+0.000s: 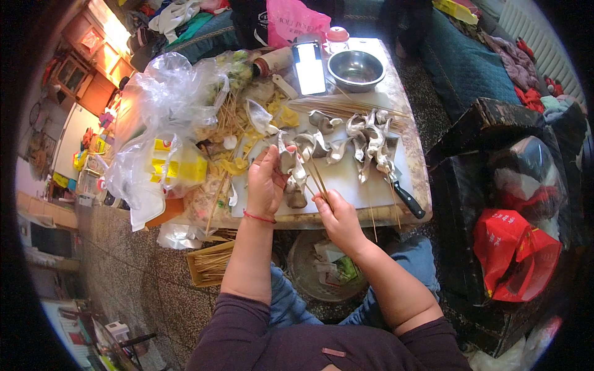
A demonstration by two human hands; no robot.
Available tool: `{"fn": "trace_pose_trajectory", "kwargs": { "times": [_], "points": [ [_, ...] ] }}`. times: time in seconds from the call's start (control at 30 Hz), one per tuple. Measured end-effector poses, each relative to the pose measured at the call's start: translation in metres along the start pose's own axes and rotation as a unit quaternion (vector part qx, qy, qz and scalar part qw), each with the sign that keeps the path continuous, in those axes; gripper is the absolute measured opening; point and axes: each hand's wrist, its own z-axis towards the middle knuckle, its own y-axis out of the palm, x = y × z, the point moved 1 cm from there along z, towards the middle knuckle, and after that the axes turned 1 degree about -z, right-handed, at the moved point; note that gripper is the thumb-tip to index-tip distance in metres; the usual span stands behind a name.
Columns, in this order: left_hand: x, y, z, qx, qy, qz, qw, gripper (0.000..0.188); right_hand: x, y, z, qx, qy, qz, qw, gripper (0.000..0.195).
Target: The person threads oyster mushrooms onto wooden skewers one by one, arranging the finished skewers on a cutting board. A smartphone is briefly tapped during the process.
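Note:
My left hand (pixel 267 178), a red cord at its wrist, holds a piece of oyster mushroom (pixel 286 160) above the white cutting board (pixel 336 185). Between the fingers of my right hand (pixel 338 217) are a few thin bamboo skewers (pixel 317 175), their upper ends close to that mushroom. Another mushroom piece (pixel 296 197) shows just below the held one. More torn oyster mushrooms (pixel 320 143) lie across the board, and at its right several are threaded on skewers (pixel 373 141). A knife with a black handle (pixel 408 199) rests at the board's right edge.
Behind the board lie loose skewers (pixel 343 105), a lit phone (pixel 310 69) and a steel bowl (pixel 356 69). Plastic bags (pixel 162 102) and yellow food strips (pixel 232 166) cover the table's left. Below are a box of skewers (pixel 211 264) and a waste basket (pixel 301 273).

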Motion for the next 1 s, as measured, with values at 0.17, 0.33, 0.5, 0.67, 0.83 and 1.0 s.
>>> {"fn": "trace_pose_trajectory", "kwargs": {
  "times": [0.17, 0.33, 0.5, 0.67, 0.83, 1.0],
  "points": [
    [0.008, 0.002, -0.002, -0.002, -0.016, 0.012, 1.000, 0.026, 0.000, 0.002, -0.002, -0.003, -0.014, -0.012, 1.000, 0.016],
    [0.004, 0.005, -0.004, -0.047, -0.032, 0.000, 0.998, 0.032, 0.001, 0.002, -0.002, -0.005, 0.026, 0.020, 0.999, 0.017],
    [0.009, 0.001, 0.000, 0.007, 0.033, -0.008, 0.999, 0.035, 0.002, 0.003, -0.001, -0.001, -0.005, -0.008, 1.000, 0.016],
    [0.022, -0.020, 0.008, 0.071, 0.095, -0.020, 0.993, 0.036, 0.014, 0.007, -0.004, -0.015, -0.121, -0.117, 0.986, 0.011],
    [0.031, -0.026, 0.006, 0.124, 0.095, -0.002, 0.988, 0.035, 0.014, 0.012, -0.005, -0.032, -0.167, -0.176, 0.970, 0.008],
    [0.033, -0.028, 0.004, 0.131, 0.088, 0.009, 0.987, 0.032, 0.018, 0.013, -0.006, -0.036, -0.172, -0.197, 0.965, 0.008]
  ]
}}
